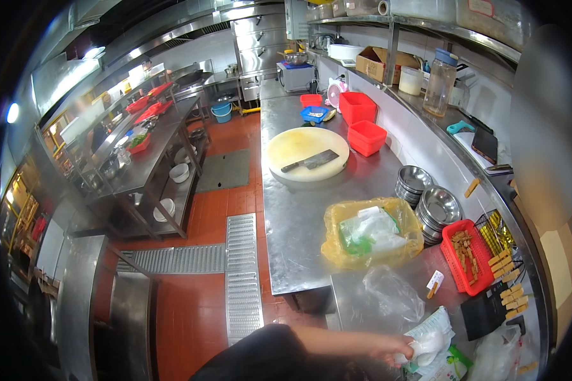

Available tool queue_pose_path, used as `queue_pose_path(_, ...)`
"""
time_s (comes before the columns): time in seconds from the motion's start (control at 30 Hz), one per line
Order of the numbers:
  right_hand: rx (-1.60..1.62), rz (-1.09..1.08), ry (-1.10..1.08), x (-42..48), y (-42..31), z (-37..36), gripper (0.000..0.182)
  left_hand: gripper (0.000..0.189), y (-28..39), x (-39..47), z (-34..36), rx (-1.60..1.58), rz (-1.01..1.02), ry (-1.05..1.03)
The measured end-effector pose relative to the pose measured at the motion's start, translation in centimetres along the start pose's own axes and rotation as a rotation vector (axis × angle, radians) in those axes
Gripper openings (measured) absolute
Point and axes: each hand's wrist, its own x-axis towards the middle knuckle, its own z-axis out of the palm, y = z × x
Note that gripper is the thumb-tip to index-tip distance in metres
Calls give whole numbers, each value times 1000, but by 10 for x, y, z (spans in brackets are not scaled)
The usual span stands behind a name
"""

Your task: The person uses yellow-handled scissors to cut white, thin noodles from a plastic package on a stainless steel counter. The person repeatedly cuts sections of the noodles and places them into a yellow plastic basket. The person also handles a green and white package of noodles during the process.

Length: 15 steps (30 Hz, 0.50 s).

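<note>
My left hand (pixel 396 350) reaches across from the bottom centre, its fingers closed on thin white plastic (pixel 426 346), beside a green-and-white printed plastic packet (pixel 450 364). My right hand is out of view. Just above the held plastic lies a crumpled clear plastic bag (pixel 393 293) on the steel worktop (pixel 298 224). A yellow-bag-lined container (pixel 333 228) holds white and green plastic bags (pixel 374 231). Farther up, a cleaver (pixel 317 161) rests on a round cutting board (pixel 286 143). A clothespin (pixel 431 289) clips a small paper slip (pixel 436 280).
Stacked steel bowls (pixel 441 205) and a red basket of clothespins (pixel 474 281) stand along the wall. Red plastic containers (pixel 366 138) are behind the board. A steel shelf edge (pixel 438 127) runs at the right. A large blurred shape (pixel 546 143), unclear what, covers part of the right side.
</note>
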Motion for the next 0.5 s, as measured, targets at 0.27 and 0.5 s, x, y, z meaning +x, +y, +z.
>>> queue_pose_path(0.27,35,-43,-60,-8,-26,10,55,43,-10,19,13,139,134,-17)
queue_pose_path(0.5,127,-4,-20,-36,-24,-2,61,41,-9,20,10,134,176,17)
